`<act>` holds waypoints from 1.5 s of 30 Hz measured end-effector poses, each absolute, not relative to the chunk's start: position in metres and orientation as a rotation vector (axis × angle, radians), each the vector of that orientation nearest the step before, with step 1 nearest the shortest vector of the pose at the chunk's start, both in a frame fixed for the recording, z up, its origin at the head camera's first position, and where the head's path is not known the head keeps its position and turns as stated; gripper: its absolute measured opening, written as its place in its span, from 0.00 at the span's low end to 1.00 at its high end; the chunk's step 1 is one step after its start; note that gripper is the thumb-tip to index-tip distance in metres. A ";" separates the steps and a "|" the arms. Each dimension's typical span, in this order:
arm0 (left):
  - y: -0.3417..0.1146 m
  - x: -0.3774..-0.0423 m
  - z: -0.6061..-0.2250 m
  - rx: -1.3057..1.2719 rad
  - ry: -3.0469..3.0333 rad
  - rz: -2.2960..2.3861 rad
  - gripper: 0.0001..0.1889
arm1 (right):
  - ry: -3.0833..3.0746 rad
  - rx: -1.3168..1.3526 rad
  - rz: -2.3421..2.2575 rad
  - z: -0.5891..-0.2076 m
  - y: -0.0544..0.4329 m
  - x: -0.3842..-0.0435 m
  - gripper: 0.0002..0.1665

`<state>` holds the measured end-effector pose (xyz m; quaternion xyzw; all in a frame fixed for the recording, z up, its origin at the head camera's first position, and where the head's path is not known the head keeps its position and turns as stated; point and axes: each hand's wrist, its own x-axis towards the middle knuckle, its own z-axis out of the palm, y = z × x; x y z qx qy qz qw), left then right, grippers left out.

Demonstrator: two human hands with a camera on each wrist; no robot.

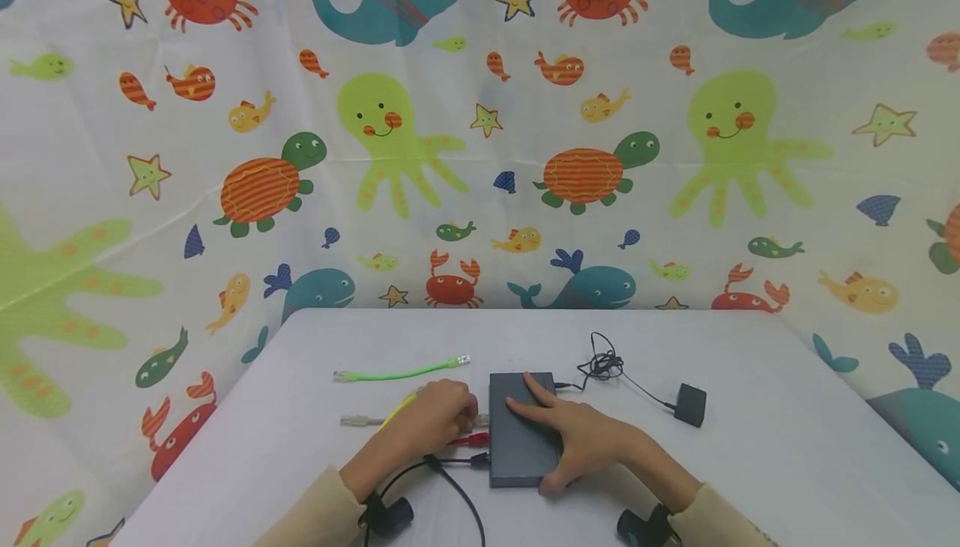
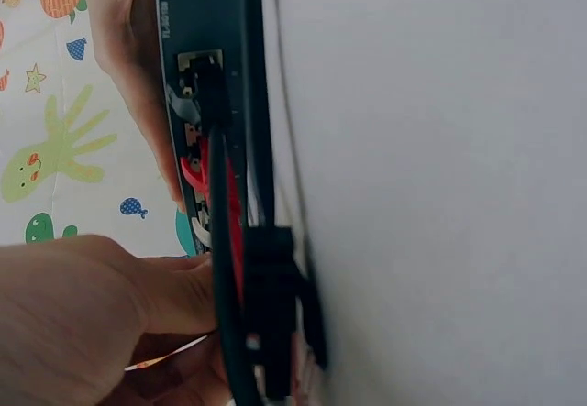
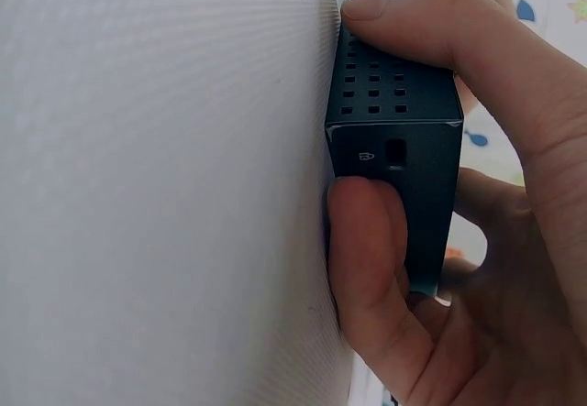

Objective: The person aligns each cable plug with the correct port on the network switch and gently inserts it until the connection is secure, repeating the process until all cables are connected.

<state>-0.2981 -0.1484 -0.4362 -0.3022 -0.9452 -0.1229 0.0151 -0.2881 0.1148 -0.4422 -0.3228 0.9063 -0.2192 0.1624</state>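
A dark network switch (image 1: pixel 517 468) lies flat on the white table, ports facing left. My right hand (image 1: pixel 588 439) grips it, fingers spread over the top and thumb at the near end; in the right wrist view, fingers (image 3: pixel 367 232) press the end with the lock slot. By the port side, my left hand (image 1: pixel 427 418) pinches a yellow network cable (image 1: pixel 398 409), its plug hidden in the fingers. Seated in ports are a black plug (image 2: pixel 209 90), a red plug (image 1: pixel 478 439) and a grey plug (image 1: pixel 482 421). The left fingertips lie just past the grey one.
A bright green network cable (image 1: pixel 397 375) lies behind the left hand. The grey cable's free end (image 1: pixel 360 420) points left. A black power adapter (image 1: pixel 690 405) lies to the right, its bundled cord (image 1: pixel 602 363) running to the switch. Black cable (image 1: pixel 459 489) trails near the left wrist.
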 end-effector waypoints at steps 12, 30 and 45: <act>-0.150 -0.297 -0.439 -0.933 -2.949 -0.392 0.09 | 2.580 -0.926 -0.620 -0.441 0.113 -0.287 0.63; -0.150 -0.297 -0.440 -0.931 -2.929 -0.404 0.07 | 2.593 -0.920 -0.593 -0.441 0.112 -0.287 0.62; -0.147 -0.298 -0.438 -0.929 -2.938 -0.408 0.08 | 2.593 -0.938 -0.596 -0.439 0.113 -0.286 0.62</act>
